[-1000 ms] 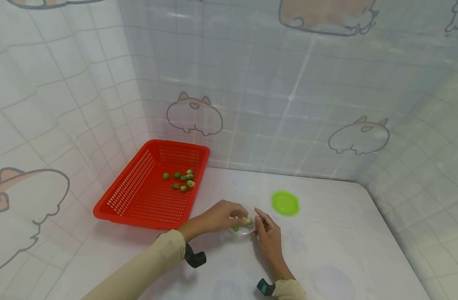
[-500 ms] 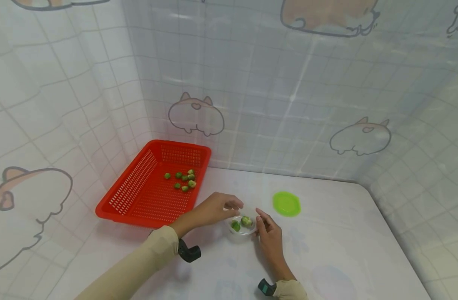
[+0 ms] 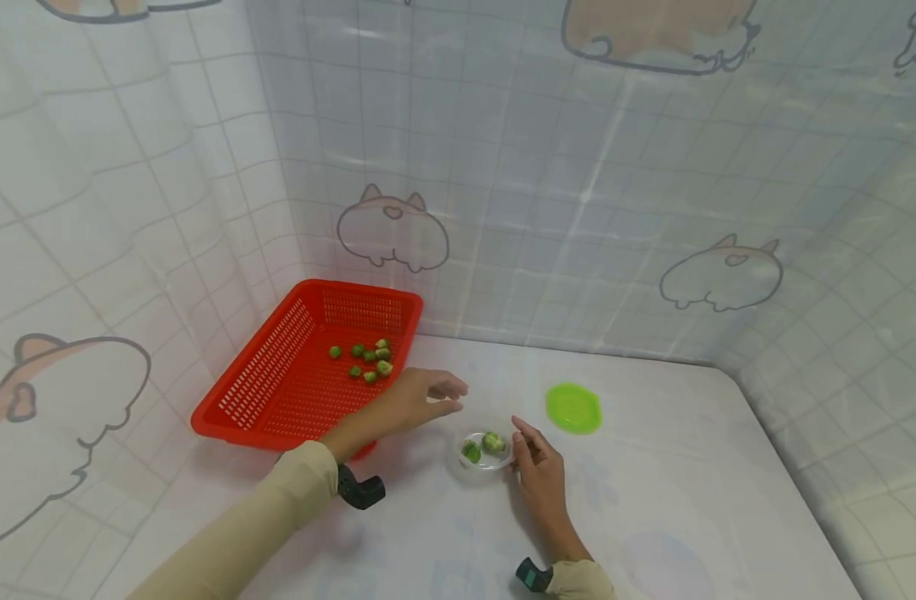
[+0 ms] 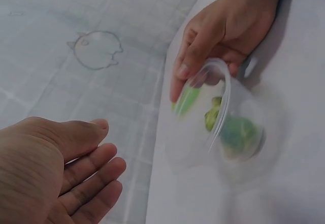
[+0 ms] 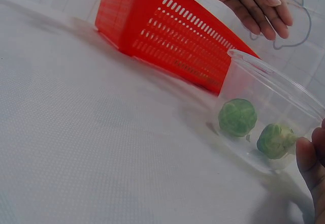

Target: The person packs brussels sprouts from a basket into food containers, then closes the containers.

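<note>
A small clear plastic tub [image 5: 284,94] stands on the white table, holding two Brussels sprouts, one rounder and darker [image 5: 237,117] and one paler [image 5: 275,140]. My right hand [image 3: 538,471] steadies the tub from its right side, thumb and fingers against the wall just below the rim. Away to the tub's upper left, my left hand [image 3: 420,396] hovers with nothing in it, fingers loosely bent and thumb apart. In the left wrist view its palm and fingers [image 4: 96,183] are bare.
A red perforated basket [image 3: 277,333] sits at the left, with several Brussels sprouts [image 3: 370,356] gathered near its right side. Behind the tub, to the right, a bright green lid [image 3: 573,408] lies flat. A patterned curtain [image 3: 548,183] hangs along the table's back edge.
My left hand has let go of a sprout, which now lies in the tub, and has moved up and left toward the basket. The right hand has stayed at the tub.
</note>
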Motion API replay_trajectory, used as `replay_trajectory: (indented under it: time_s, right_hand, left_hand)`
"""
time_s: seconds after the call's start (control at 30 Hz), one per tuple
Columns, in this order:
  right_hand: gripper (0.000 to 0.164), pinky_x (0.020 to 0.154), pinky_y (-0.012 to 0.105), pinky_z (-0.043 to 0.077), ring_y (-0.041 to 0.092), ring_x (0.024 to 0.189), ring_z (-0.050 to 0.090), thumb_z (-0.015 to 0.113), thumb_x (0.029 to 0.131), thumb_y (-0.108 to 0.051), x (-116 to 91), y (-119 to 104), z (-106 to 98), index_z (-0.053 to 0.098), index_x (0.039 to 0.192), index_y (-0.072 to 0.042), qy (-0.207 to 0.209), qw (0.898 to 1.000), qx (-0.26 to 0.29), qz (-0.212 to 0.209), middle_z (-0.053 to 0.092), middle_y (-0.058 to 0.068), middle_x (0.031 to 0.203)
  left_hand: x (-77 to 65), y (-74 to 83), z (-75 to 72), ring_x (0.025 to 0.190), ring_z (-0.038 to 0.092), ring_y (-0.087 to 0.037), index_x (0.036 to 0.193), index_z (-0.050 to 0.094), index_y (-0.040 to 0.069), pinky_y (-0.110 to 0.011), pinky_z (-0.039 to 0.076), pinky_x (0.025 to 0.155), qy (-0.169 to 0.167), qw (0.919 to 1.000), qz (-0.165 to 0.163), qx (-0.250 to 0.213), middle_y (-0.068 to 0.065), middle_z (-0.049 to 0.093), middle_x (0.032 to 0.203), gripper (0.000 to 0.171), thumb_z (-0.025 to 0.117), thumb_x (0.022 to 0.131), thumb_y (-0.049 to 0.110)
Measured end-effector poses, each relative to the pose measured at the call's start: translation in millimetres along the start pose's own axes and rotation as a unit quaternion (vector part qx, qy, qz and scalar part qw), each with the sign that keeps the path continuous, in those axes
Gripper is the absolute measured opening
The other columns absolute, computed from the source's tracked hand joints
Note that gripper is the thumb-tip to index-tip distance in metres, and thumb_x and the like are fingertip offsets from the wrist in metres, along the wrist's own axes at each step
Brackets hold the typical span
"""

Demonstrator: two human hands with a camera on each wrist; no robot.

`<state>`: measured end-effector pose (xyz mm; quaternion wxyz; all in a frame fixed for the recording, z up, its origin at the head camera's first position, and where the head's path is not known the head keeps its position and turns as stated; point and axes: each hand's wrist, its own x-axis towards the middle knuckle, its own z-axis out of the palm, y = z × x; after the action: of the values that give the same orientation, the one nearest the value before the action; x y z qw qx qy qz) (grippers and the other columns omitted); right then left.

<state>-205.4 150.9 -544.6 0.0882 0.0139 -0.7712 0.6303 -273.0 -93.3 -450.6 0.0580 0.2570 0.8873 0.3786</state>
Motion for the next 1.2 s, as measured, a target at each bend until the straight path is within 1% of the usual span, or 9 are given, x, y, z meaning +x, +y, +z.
replay_trajectory:
  time_s: [0.17,0.4,0.53,0.7,0.8,0.93,1.03,1.13,1.2]
  right_hand:
    - [0.033,0.061,0.024,0.053,0.023,0.068,0.06,0.058,0.104,-0.014,0,0,0,0.062,0.135,-0.005,-0.003,1.0,0.006,0.002,0.062,0.028,0.091]
    - [0.031,0.06,0.023,0.051,0.026,0.069,0.06,0.058,0.104,-0.015,-1,-3,1,0.064,0.134,-0.01,0.002,1.0,0.006,0.005,0.063,0.023,0.088]
    - [0.031,0.06,0.023,0.051,0.026,0.069,0.06,0.058,0.104,-0.015,-1,-2,1,0.064,0.134,-0.01,0.002,1.0,0.008,0.006,0.062,0.021,0.086]
    - [0.031,0.06,0.024,0.052,0.028,0.068,0.06,0.058,0.104,-0.016,0,0,2,0.064,0.134,-0.011,0.003,1.0,0.014,0.005,0.062,0.021,0.086]
    - [0.031,0.06,0.025,0.052,0.03,0.068,0.061,0.058,0.104,-0.015,0,0,1,0.064,0.134,-0.01,0.004,1.0,0.016,0.002,0.061,0.021,0.085]
    - [0.031,0.06,0.026,0.053,0.032,0.069,0.061,0.057,0.104,-0.014,0,0,1,0.064,0.134,-0.009,0.003,1.0,0.014,0.003,0.061,0.021,0.085]
    - [0.033,0.06,0.027,0.053,0.035,0.07,0.06,0.057,0.104,-0.015,0,-1,1,0.063,0.135,-0.006,0.001,1.0,0.013,0.006,0.062,0.023,0.086]
    - [0.034,0.061,0.029,0.054,0.038,0.071,0.06,0.057,0.104,-0.014,0,-3,0,0.062,0.136,-0.004,-0.002,1.0,0.013,0.007,0.062,0.025,0.087]
    - [0.034,0.061,0.03,0.054,0.037,0.071,0.06,0.057,0.104,-0.014,0,-5,0,0.062,0.136,-0.004,-0.004,1.0,0.013,0.007,0.061,0.025,0.087]
  left_hand:
    - [-2.9,-5.6,-16.0,0.11,0.067,-0.018,0.121,0.072,0.02,-0.039,0.054,0.098,0.011,0.9999,-0.008,-0.01,0.008,0.073,0.115,0.029,0.073,0.094,0.028]
    - [-5.8,-12.0,-40.8,0.111,0.065,-0.016,0.122,0.07,0.022,-0.042,0.054,0.098,0.026,0.999,-0.024,-0.027,0.004,0.071,0.119,0.028,0.072,0.095,0.029]
    - [-5.1,-18.8,-53.4,0.11,0.065,-0.014,0.12,0.071,0.024,-0.041,0.054,0.097,0.045,0.9984,-0.026,-0.02,0.006,0.071,0.118,0.026,0.073,0.095,0.029]
    - [-4.2,-26.2,-65.5,0.109,0.066,-0.015,0.122,0.07,0.02,-0.039,0.056,0.095,0.062,0.9975,-0.03,-0.011,0.007,0.071,0.117,0.029,0.072,0.095,0.029]
    - [-3.9,-32.5,-71.9,0.108,0.066,-0.015,0.125,0.069,0.021,-0.036,0.058,0.09,0.067,0.9967,-0.043,-0.018,0.006,0.07,0.117,0.032,0.072,0.095,0.03]
    - [-3.1,-43.0,-80.6,0.096,0.068,-0.019,0.126,0.068,0.023,-0.035,0.06,0.079,0.074,0.9945,-0.062,-0.042,0.005,0.07,0.113,0.032,0.072,0.095,0.029]
    - [-2.8,-53.6,-87.6,0.097,0.067,-0.02,0.128,0.067,0.021,-0.039,0.059,0.084,0.085,0.9933,-0.065,-0.045,0.005,0.071,0.113,0.034,0.072,0.095,0.028]
    - [-2.6,-68.5,-94.4,0.109,0.065,-0.016,0.129,0.066,0.02,-0.041,0.055,0.095,0.097,0.9925,-0.068,-0.031,0.004,0.071,0.119,0.038,0.073,0.094,0.033]
    - [-2.5,-78.5,-98.7,0.11,0.065,-0.017,0.128,0.067,0.02,-0.042,0.055,0.095,0.104,0.9915,-0.073,-0.026,0.002,0.071,0.12,0.039,0.074,0.093,0.035]
